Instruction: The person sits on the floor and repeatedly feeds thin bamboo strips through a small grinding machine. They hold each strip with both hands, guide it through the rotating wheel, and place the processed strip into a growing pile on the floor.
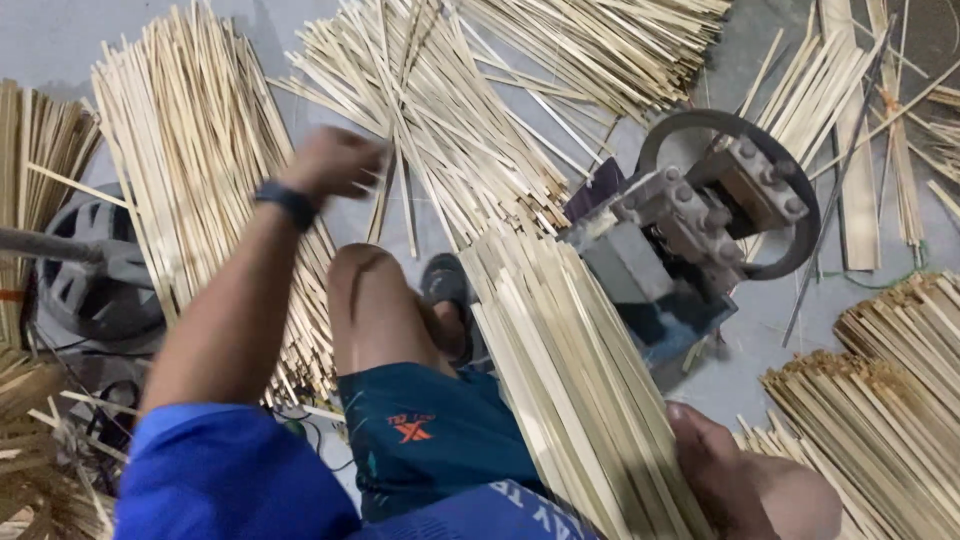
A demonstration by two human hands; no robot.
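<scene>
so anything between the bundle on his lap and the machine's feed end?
Nothing visible. The bundle of bamboo strips, held at its near end by the right hand, runs straight up to the grey machine with its far ends right at the body. The left hand is off at the floor piles, clear of that line.

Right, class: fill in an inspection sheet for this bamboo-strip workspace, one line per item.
Surface: grey concrete floor, covered with strips.
Job's things: bundle of bamboo strips leaning across the lap toward a metal machine with a ring.
Clutter: loose strip piles fanned all round.
Hands: left hand raised over the piles, blurred, fingers closed on thin strips; right hand against the bundle.
Cables: thin wire by the left leg.
Surroundings: fan on the left.
</scene>
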